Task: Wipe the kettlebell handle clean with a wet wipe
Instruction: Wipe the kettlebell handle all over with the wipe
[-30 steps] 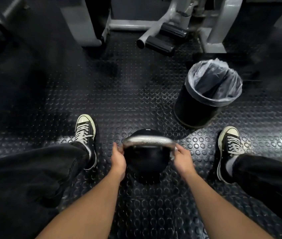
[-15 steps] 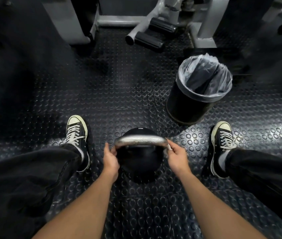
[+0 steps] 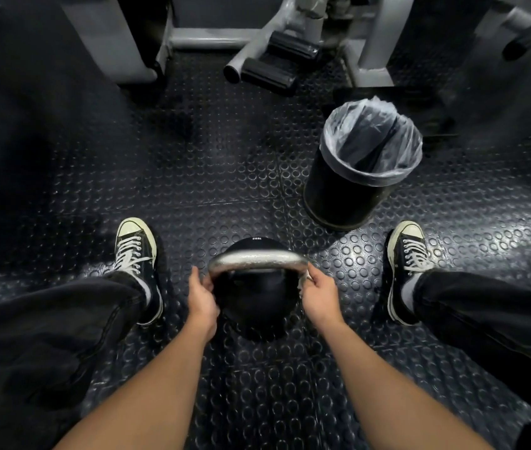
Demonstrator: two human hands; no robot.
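Kettlebell (image 3: 254, 300), judged heavy and rigid, is steadied on the floor (image 3: 192, 177): left hand (image 3: 202, 298) curled around the handle (image 3: 257, 259), right hand (image 3: 319, 295) pinching a wet wipe (image 3: 303, 280) there.

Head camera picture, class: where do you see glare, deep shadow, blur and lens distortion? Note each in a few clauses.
Head view: glare on the silver kettlebell handle and the studded rubber floor near the right shoe; deep shadow over the upper left; motion blur softens the handle by the right hand and left hand; wide-angle distortion splays the gym machine frame and tilts the trash bin.
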